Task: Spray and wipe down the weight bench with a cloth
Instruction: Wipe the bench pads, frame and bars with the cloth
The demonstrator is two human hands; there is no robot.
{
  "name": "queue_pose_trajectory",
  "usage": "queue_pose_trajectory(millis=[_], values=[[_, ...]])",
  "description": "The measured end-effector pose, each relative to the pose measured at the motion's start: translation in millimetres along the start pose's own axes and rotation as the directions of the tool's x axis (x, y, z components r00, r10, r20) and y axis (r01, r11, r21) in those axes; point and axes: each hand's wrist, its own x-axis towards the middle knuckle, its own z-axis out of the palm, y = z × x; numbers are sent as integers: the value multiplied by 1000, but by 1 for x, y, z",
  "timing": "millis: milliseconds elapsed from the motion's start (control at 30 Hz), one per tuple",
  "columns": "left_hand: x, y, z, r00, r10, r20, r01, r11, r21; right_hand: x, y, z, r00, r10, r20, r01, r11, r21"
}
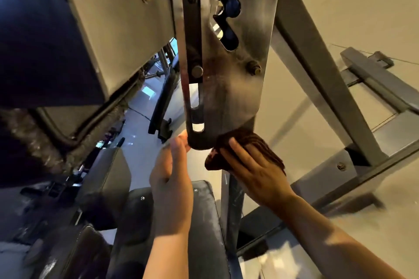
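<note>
Pale gym floor [317, 18] behind – wiping underway: right hand [256, 172] presses dark-brown ribbed cloth [247, 147] flat-fingered against slotted grey steel adjustment bracket [229, 88], left hand [171, 176] steadying open; next, likely upward strokes.

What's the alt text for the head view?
The right hand presses a dark brown cloth against the lower end of the weight bench's metal adjustment bracket. The left hand touches the bracket's other side with straight fingers. Black bench pads sit below.
</note>
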Motion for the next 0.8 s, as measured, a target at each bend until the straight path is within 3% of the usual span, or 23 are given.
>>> queue_pose_trajectory(millis=[233,333,400,500,667,733,800], values=[[-1,-3,-3,999,-11,31,11,1000,-11,11,16,-7,991,-42,-125,43,999,2],[-1,-6,-5,999,-13,39,13,1000,-1,6,6,-2,970,151,-188,-141,988,64],[0,-7,-5,999,6,36,-6,1000,-2,-1,-12,4,923,348,-162,-327,934,145],[1,-7,-3,1000,10,20,-10,1000,-2,1,-35,5,851,514,-107,-480,845,237],[2,-5,-1,1000,-11,-8,11,1000,-16,21,-49,-18,658,743,-119,-581,602,548],[1,-5,-1,1000,-17,-15,17,1000,-10,26,-43,-30,648,746,-155,-553,600,578],[0,-4,-1,999,-22,-24,22,1000,-7,34,-36,-43,673,683,-283,-452,684,573]])
